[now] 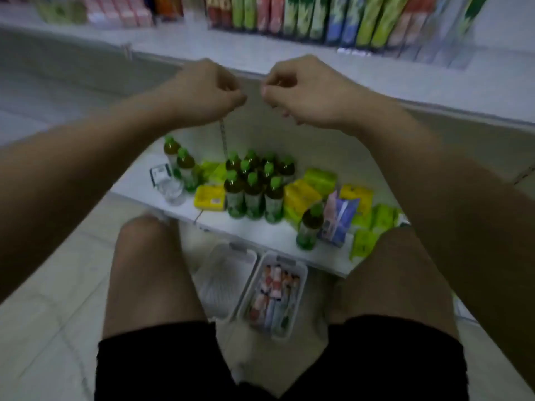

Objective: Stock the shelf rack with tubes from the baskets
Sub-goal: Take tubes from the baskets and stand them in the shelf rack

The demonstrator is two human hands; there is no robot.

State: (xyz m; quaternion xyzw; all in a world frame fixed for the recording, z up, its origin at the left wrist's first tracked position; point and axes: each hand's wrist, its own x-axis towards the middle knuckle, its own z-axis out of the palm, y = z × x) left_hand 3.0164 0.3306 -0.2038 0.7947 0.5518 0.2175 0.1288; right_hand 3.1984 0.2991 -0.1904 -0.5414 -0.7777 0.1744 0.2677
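Person is squatting in front of a shelf rack (289,68), both arms raised. Left hand (202,91) and right hand (307,91) are hovering close together at the front edge of the middle shelf, fingers curled in. Neither is holding a tube. A thin strip (223,137) is hanging below the left hand; whether it is being pinched or is part of the rack, cannot tell. The frame is blurred.

Tubes (275,296) are lying packed in the right basket (301,273) on the floor between the knees. The left basket (228,282) beside it, touching, is looking emptied. Upright boxed tubes (318,15) are already filling the upper shelf at the right.

Bottom shelf (139,195) is carrying green-capped bottles (254,186) and yellow packets (301,198), just beyond the baskets.

Judgement: hands are between picks, or fiddling with something at the shelf edge; stock is remaining in the right basket.

Risks from here:
- Reaching down, a forearm could be sweeping the nearest bottles, which are standing close to the shelf's front edge.
- Tubes are lying tight side by side, so pulling one may be dragging a neighbour out.
- A knee shifting could be nudging the baskets.
- Upper rows are looking full; forcing a tube in could be toppling them.
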